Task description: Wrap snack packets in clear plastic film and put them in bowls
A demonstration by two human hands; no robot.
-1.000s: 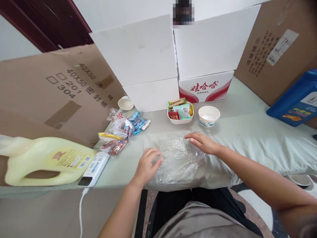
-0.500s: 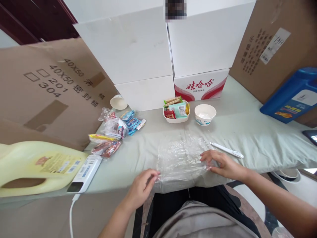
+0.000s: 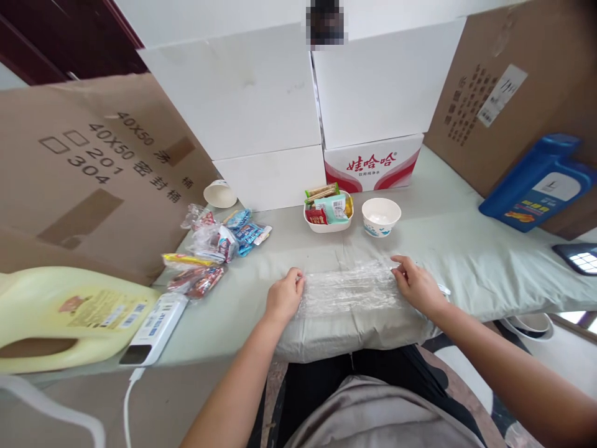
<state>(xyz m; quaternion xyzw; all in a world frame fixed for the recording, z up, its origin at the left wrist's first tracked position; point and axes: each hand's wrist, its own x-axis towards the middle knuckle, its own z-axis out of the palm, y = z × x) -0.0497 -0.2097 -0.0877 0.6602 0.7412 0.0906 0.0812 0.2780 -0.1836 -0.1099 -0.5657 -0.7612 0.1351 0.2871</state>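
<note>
Since half a second earlier both hands had moved up the table and the clear plastic bag (image 3: 349, 289) had gone from a wide crumpled sheet to a narrow folded band lying left to right. We had our left hand (image 3: 284, 297) curled at the left end of the bag, fingers bent in and touching the plastic, though we couldn't tell if it was truly pinched or just pressed. Our right hand (image 3: 416, 286) sat at the right end, fingers loosely bent over the edge of the plastic, same story on the grip. The bag lay on the pale green cloth (image 3: 466, 261) near the front edge of the table.

Just behind it stood a white dish of snack packets (image 3: 328, 212) and beside that an empty paper bowl (image 3: 381, 216). Off to the left was a heap of wrapped snacks (image 3: 217, 246), a tipped paper cup (image 3: 220, 193), a white power strip (image 3: 152, 328) and a yellow jug (image 3: 69, 314) lying on its side. White boxes (image 3: 242, 99) and cardboard (image 3: 93, 168) stood at the back, with a blue jug (image 3: 536, 183) far right.
</note>
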